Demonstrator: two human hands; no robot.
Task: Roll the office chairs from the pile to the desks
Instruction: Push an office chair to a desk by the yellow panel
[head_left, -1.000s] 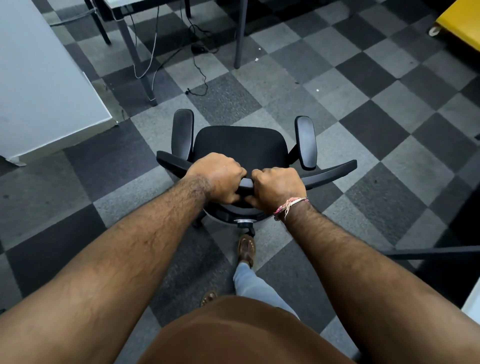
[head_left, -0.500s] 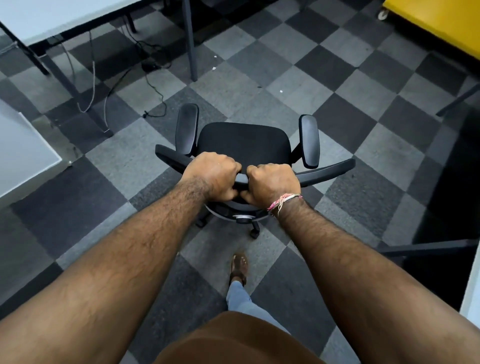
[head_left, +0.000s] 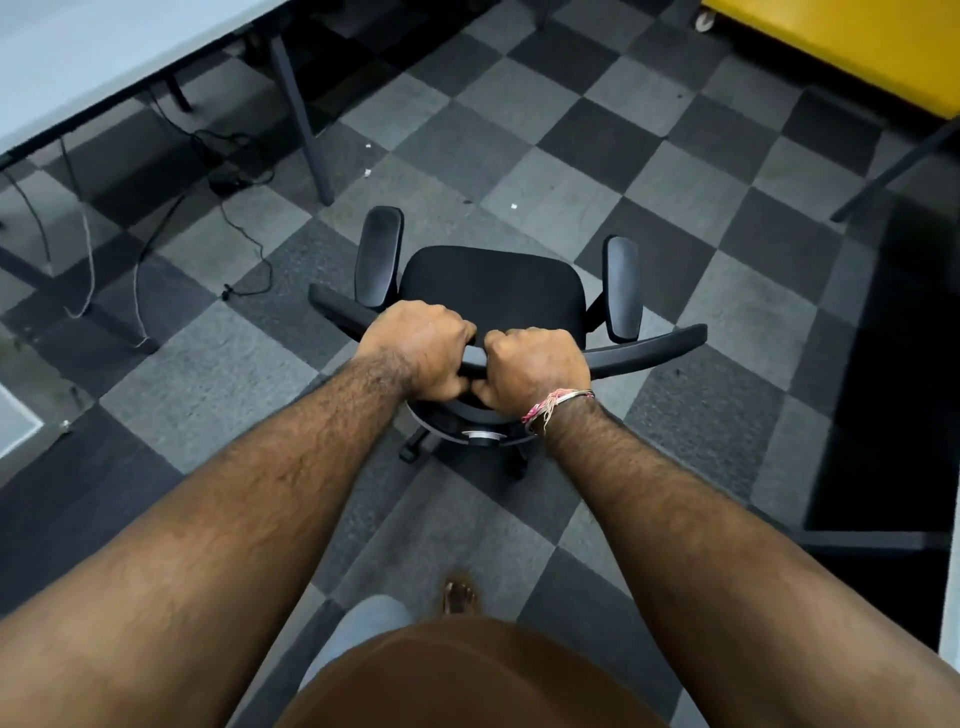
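Head view looks down on a black office chair (head_left: 493, 283) standing on a checkered grey and black carpet floor (head_left: 649, 171), seen from behind and above. Both hands grip the top edge of the chair's backrest, side by side near its middle. The left hand (head_left: 421, 348) has its fingers (head_left: 457, 325) curled over the rim with the thumb tucked below, and the right hand (head_left: 535, 366) closes round the rim the same way, its knuckles almost touching the left hand's. A pink and white thread band (head_left: 553, 408) circles the right wrist. The chair's seat faces away from the person, with an armrest on each side and part of the wheeled base showing under the backrest. A pale grey tabletop (head_left: 104, 57) on dark legs stands ahead to the left, with cables (head_left: 228, 218) trailing on the floor beneath it. A yellow piece of furniture (head_left: 857, 47) sits at the far right corner. One foot (head_left: 460, 597) shows on the carpet behind the chair.
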